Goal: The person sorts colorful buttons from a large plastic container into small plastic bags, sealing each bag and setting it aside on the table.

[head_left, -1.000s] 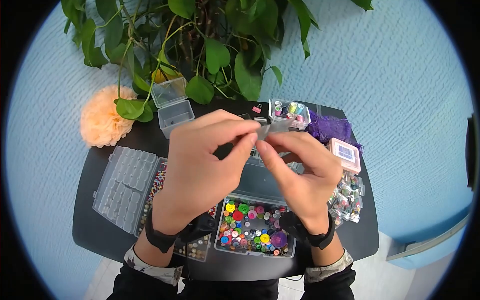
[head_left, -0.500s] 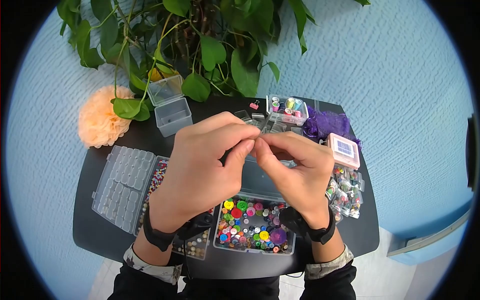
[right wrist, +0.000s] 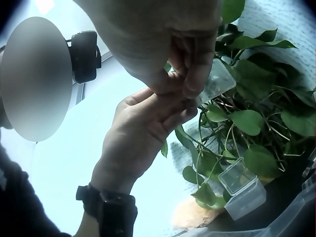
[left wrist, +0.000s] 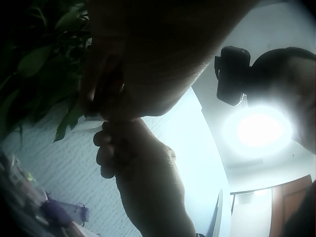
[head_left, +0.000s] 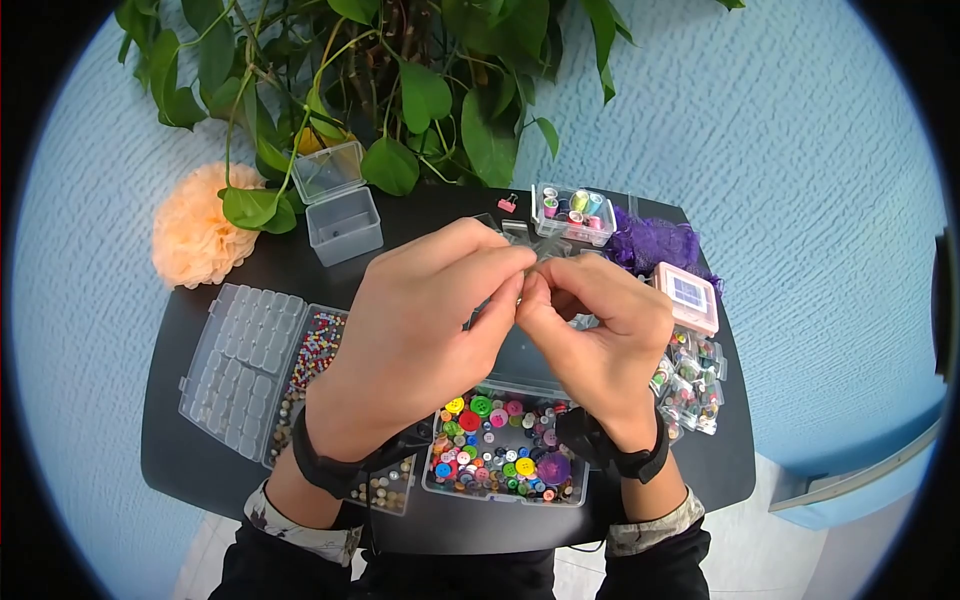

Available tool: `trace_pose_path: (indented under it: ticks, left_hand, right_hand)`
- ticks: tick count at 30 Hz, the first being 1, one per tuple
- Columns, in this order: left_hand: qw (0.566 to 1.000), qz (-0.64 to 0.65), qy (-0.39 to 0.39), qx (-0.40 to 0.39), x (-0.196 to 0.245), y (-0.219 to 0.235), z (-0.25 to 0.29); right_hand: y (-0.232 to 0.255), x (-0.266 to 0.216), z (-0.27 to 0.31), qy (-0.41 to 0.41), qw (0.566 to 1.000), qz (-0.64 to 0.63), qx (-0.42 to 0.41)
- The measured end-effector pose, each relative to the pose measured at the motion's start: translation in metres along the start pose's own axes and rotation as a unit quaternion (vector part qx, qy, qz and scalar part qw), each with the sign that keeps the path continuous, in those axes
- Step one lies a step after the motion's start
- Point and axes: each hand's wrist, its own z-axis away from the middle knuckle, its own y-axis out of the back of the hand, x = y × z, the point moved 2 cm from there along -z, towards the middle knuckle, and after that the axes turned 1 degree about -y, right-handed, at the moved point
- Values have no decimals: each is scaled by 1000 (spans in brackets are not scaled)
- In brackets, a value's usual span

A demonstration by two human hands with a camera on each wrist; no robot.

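Above the middle of the table, both hands meet at the fingertips around a small, clear, flat plastic piece with rounded corners point(right wrist: 220, 81). My left hand point(head_left: 430, 325) pinches it between thumb and index finger. From the other side, thumb and fingers of my right hand point(head_left: 600, 320) pinch it too. Fingers hide most of the piece in the head view; a pale see-through end point(left wrist: 89, 124) sticks out past the fingertips in the left wrist view. I cannot tell whether it is a bag or a lid. Below the hands lies an open clear box of colourful buttons point(head_left: 497, 497).
A bead organizer point(head_left: 232, 370) lies open at left, near a peach paper pompom point(head_left: 205, 228) and an open small clear box point(head_left: 345, 228). Behind the hands sit a thread spool box point(head_left: 575, 214) and purple netting point(head_left: 655, 245). A pink case point(head_left: 688, 298) and small packets point(head_left: 690, 380) stand right.
The clear piece stuck out plainly between the fingertips earlier and is now more covered by fingers. The hands have drawn closer together, the left shifting slightly right.
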Motion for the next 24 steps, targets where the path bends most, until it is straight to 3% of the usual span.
trace_pose_path:
  ticks: [5, 8, 10, 13, 19, 24]
  left_hand:
    - [999, -14, 40, 27, -2, 4, -1]
    - [996, 48, 63, 33, -7, 8, -1]
    - [996, 54, 59, 26, -7, 9, 0]
    - [996, 65, 54, 12, -7, 9, 0]
    - [997, 58, 53, -4, -3, 9, 0]
    - [999, 33, 30, -4, -1, 7, 1]
  right_hand:
    - [2, 0, 0, 2, 1000, 14, -4]
    - [0, -1, -1, -10, 999, -32, 2]
    - [-2, -1, 0, -80, 993, -84, -16]
    - [-5, 3, 1, -96, 991, -88, -6]
    - [-5, 1, 4, -85, 993, -72, -47]
    - [-8, 3, 5, -67, 995, -68, -35]
